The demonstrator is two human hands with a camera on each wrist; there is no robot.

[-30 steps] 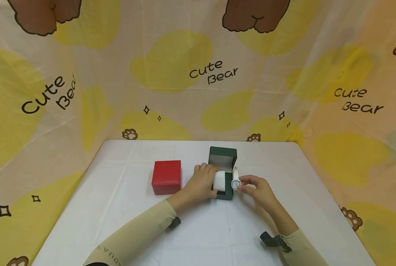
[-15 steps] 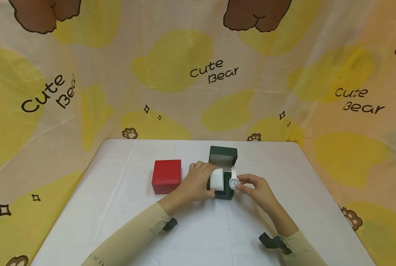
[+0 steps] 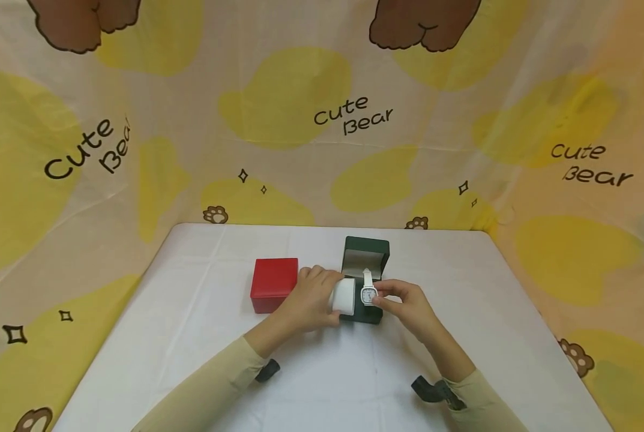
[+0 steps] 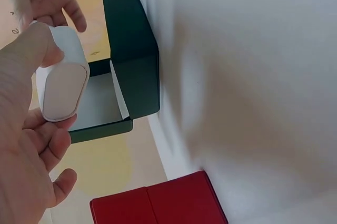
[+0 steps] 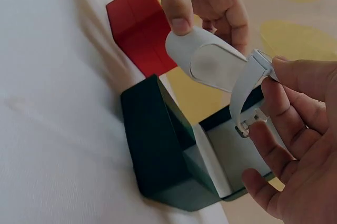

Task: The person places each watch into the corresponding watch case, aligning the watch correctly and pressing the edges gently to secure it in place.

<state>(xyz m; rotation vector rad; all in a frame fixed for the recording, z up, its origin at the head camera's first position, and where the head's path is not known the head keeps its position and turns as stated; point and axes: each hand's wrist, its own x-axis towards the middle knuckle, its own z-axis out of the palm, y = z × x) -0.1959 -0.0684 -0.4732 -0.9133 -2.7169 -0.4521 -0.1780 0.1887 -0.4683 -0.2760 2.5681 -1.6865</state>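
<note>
My left hand (image 3: 312, 303) pinches a white watch cushion (image 3: 345, 297) between thumb and fingers, over the left side of an open dark green watch box (image 3: 367, 245). The box's lid stands raised at the back; its pale inside shows in both wrist views. With thumb and fingertips, my right hand (image 3: 412, 307) holds a white wristwatch (image 3: 369, 295) by its square case. In the right wrist view the watch's white strap (image 5: 244, 93) hangs down, its buckle near the fingers, close beside the rounded end of the cushion (image 5: 197, 55).
A closed red box (image 3: 275, 281) stands on the white-covered table (image 3: 213, 288), just left of the left hand. Behind the table hangs a yellow patterned cloth (image 3: 289, 96) with bear prints. Dark wrist mounts (image 3: 431, 390) sit at the sleeves.
The cushion has come out of the box leftward in my left hand. My right hand has carried the watch left, from beside the box to over it.
</note>
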